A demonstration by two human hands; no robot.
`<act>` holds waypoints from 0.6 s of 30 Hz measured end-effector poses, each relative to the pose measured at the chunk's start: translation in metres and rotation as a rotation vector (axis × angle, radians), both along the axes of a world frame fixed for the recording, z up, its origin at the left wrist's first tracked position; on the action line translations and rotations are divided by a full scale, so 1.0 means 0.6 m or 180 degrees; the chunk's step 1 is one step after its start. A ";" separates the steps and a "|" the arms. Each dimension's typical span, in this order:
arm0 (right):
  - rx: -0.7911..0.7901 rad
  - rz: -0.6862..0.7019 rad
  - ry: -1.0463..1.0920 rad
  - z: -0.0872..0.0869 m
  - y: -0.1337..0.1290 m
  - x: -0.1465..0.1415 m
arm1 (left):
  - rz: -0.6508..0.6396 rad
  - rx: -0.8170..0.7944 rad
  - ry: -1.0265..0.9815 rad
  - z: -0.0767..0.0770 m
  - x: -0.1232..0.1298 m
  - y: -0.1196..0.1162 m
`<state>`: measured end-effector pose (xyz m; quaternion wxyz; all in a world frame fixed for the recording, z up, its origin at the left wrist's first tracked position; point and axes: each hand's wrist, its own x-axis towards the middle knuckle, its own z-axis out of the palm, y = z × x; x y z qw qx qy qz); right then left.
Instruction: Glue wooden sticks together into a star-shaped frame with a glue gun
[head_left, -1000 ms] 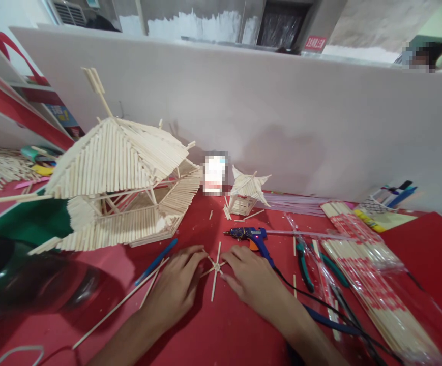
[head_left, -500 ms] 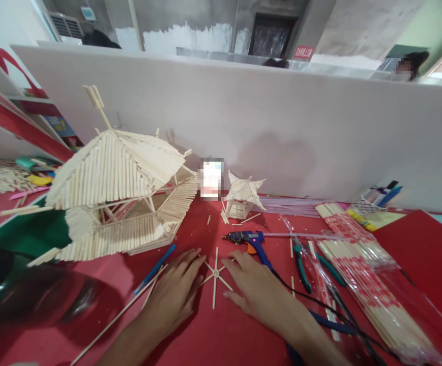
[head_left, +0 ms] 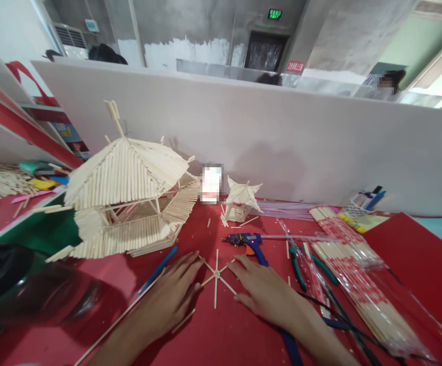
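Note:
A six-armed star of thin wooden sticks [head_left: 216,275] lies flat on the red table. On its left side rests my left hand [head_left: 177,291], palm down with fingers spread, its tips near the ends of the left sticks. My right hand [head_left: 258,283] lies likewise on the other side, fingertips at the ends of the right sticks. Neither hand is closed round anything. Behind my right hand is a blue glue gun [head_left: 245,240], and beside my left hand are a blue pen [head_left: 157,270] and a long thin stick [head_left: 119,317].
A large stick-built pavilion [head_left: 129,175] stands at the left, a small one [head_left: 243,195] behind the glue gun. Bagged sticks [head_left: 358,284] and green-handled pliers [head_left: 299,269] lie right. A dark bottle [head_left: 33,290] is at front left. A white partition [head_left: 300,137] rises behind.
The camera view has shifted, so the pavilion and bottle appear farther right. Both hands stay beside the star, with slight finger movement. A short stick now shows beside my left wrist.

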<state>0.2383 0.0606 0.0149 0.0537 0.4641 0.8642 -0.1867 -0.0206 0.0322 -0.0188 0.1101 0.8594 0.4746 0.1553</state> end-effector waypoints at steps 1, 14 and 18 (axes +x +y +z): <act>-0.0008 0.0006 -0.0019 0.000 0.000 -0.001 | -0.0060 0.0003 -0.0009 0.000 -0.004 0.000; 0.0198 0.0169 0.0100 -0.011 -0.005 0.003 | -0.0260 -0.0200 -0.0018 0.006 -0.022 -0.006; 0.0218 0.0225 0.0144 -0.014 -0.005 0.005 | -0.0357 -0.0197 -0.0038 0.002 -0.029 -0.003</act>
